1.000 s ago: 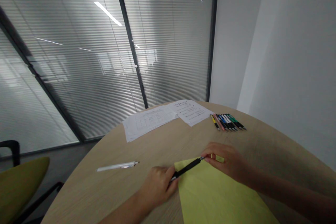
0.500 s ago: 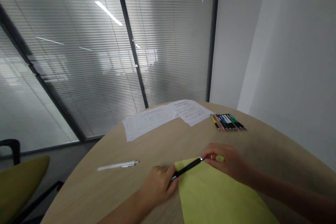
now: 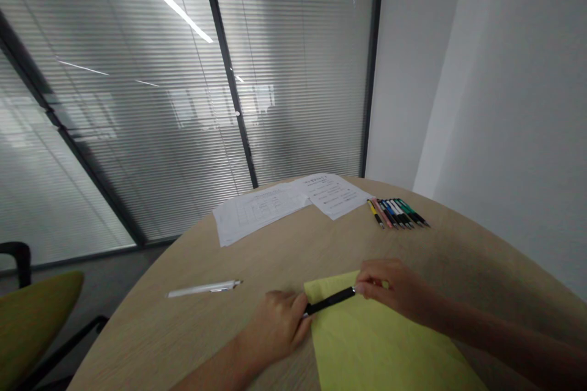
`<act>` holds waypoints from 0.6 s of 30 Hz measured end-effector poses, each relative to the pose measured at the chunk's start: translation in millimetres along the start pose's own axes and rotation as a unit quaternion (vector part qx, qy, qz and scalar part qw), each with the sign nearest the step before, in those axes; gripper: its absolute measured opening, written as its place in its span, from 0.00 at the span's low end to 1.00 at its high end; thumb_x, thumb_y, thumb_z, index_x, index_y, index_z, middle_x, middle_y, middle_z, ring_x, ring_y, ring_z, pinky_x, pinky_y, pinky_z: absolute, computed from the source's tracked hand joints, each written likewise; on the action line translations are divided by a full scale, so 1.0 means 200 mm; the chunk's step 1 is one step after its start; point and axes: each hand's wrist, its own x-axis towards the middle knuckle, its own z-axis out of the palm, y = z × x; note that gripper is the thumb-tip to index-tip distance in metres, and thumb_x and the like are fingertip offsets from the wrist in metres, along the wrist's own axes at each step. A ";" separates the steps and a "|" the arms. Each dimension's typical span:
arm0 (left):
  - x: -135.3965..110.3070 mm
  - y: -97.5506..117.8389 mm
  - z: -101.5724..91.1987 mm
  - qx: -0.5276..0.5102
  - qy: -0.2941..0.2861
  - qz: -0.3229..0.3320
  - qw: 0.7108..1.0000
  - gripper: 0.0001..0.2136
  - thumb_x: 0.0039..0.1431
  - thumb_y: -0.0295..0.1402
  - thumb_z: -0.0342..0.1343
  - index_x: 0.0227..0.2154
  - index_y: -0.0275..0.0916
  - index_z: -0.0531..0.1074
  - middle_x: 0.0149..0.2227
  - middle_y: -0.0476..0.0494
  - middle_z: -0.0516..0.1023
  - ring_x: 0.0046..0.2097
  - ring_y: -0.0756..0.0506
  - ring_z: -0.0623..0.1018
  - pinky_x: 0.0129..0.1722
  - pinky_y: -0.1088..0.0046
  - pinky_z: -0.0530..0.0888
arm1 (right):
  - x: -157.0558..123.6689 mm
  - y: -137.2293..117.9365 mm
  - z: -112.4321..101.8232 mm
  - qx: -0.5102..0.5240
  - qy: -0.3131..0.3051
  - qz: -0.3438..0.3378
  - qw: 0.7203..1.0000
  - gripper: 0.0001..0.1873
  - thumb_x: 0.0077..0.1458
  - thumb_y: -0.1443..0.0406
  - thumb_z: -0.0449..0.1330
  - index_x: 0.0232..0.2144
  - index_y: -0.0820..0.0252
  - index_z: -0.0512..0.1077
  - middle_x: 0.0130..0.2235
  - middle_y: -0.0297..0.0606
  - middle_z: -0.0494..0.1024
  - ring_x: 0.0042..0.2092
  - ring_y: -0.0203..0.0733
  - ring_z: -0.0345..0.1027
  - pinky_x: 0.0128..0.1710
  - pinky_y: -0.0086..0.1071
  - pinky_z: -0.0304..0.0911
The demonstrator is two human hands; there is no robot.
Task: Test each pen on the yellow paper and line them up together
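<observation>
Black pen [image 3: 331,300] spanned the space between our hands, held at both ends. Our left hand [image 3: 277,327] was curled closed around its lower end, while our right hand [image 3: 394,290] pinched the metal tip end, the fingers [image 3: 367,284] shut on it with no gap showing. The pen ran just over the top corner of a yellow sheet of paper [image 3: 371,339], which lay on a round wood-grain surface [image 3: 440,244]; we could not tell whether the barrel pressed on the paper. We judged the pen light and stiff, its smooth barrel perhaps a little slippery, so the surest hold looked to be around the black middle, away from the slim metal tip. The sheet looked thin and soft, and likely to slide on the smooth wood, so the better place to take it seemed to be an edge. A small yellow patch showed beyond our right hand; we could not tell whether it belonged to the sheet. Farther off lay a white pen [image 3: 204,289] to the left, two overlapping printed papers [image 3: 284,204] near the far rim, and a tidy row of coloured pens [image 3: 397,212]. Behind them stood a glass partition with blinds [image 3: 137,134], and an olive chair [image 3: 32,324] sat at the left.
</observation>
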 end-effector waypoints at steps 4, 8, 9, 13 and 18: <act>0.00 0.01 -0.01 0.002 -0.001 0.006 1.000 0.09 0.57 0.34 0.40 0.24 0.39 0.60 0.20 0.48 0.71 0.21 0.48 0.71 0.21 0.74 0.65 | -0.01 0.00 0.03 -0.024 -0.028 0.052 0.998 0.20 0.54 0.63 0.46 0.16 0.63 0.67 0.17 0.34 0.68 0.20 0.31 0.60 0.22 0.25 0.51; -0.01 0.01 0.00 -0.007 0.000 0.009 1.000 0.10 0.57 0.35 0.39 0.24 0.39 0.60 0.19 0.48 0.71 0.21 0.47 0.71 0.21 0.74 0.65 | -0.01 0.01 0.01 -0.030 -0.037 0.035 0.998 0.20 0.55 0.62 0.44 0.21 0.63 0.70 0.20 0.35 0.71 0.23 0.33 0.62 0.25 0.26 0.54; -0.01 0.01 0.00 -0.009 -0.005 0.007 1.000 0.10 0.57 0.35 0.39 0.25 0.39 0.60 0.20 0.48 0.72 0.21 0.47 0.71 0.21 0.73 0.65 | -0.01 0.00 0.00 -0.028 -0.031 0.016 0.999 0.16 0.54 0.63 0.45 0.26 0.62 0.70 0.23 0.36 0.72 0.25 0.34 0.63 0.27 0.27 0.55; 0.00 0.01 0.00 -0.022 -0.030 -0.011 0.999 0.08 0.56 0.33 0.41 0.27 0.38 0.61 0.22 0.47 0.73 0.22 0.46 0.72 0.21 0.73 0.66 | -0.02 -0.01 -0.06 -0.024 -0.018 -0.031 0.999 0.16 0.45 0.68 0.56 0.40 0.61 0.66 0.34 0.36 0.73 0.32 0.35 0.63 0.30 0.27 0.57; -0.01 0.01 0.00 -0.028 -0.030 -0.012 0.999 0.08 0.56 0.33 0.40 0.26 0.38 0.61 0.21 0.47 0.73 0.22 0.46 0.72 0.21 0.73 0.66 | -0.01 -0.02 -0.05 -0.050 -0.026 -0.036 0.998 0.04 0.48 0.71 0.53 0.28 0.62 0.67 0.29 0.36 0.72 0.31 0.35 0.63 0.30 0.26 0.56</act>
